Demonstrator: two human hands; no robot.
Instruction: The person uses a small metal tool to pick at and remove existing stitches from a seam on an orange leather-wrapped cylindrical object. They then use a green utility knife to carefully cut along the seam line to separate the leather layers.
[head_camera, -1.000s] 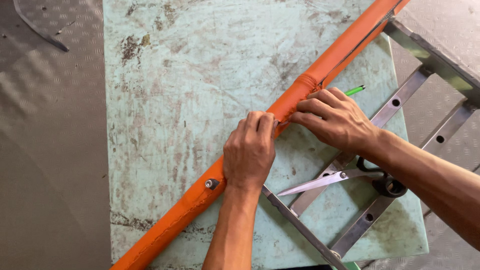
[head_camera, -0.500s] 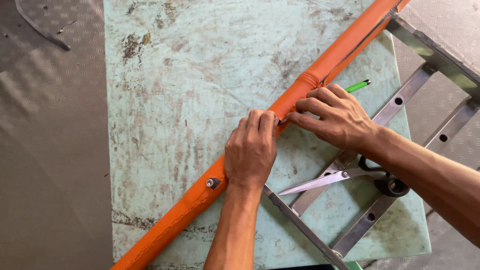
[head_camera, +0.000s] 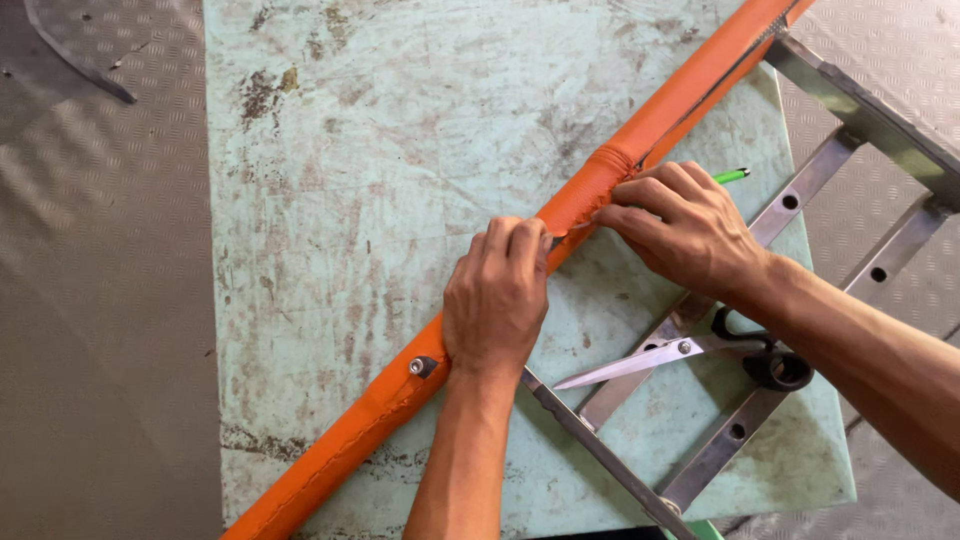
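A big pale green table (head_camera: 350, 180) fills most of the view. Its top is worn and stained with brown marks. It stands on a grey metal floor (head_camera: 100, 300) with a bumpy pattern.

A long orange bar (head_camera: 660, 115) lies across the table, slanting from the bottom left up to the top right. It is wrapped in an orange cover with a seam running along it. A small metal bolt (head_camera: 418, 366) sticks out of the bar near its lower part.

A grey metal frame (head_camera: 830, 170) with flat strips and round holes is joined to the bar and lies over the right side of the table.

The left hand (head_camera: 497, 295) lies on top of the orange bar near its middle. Its fingers are curled over the bar and press down on it. The right hand (head_camera: 690, 230) is just beside it, a bit higher up the bar. Its fingers are bent and pinch the cover at the seam.

A pair of scissors (head_camera: 680, 352) with black handles lies on the table below the right hand, blades shut and pointing left.

A small green pen (head_camera: 732, 175) peeks out just above the right hand.
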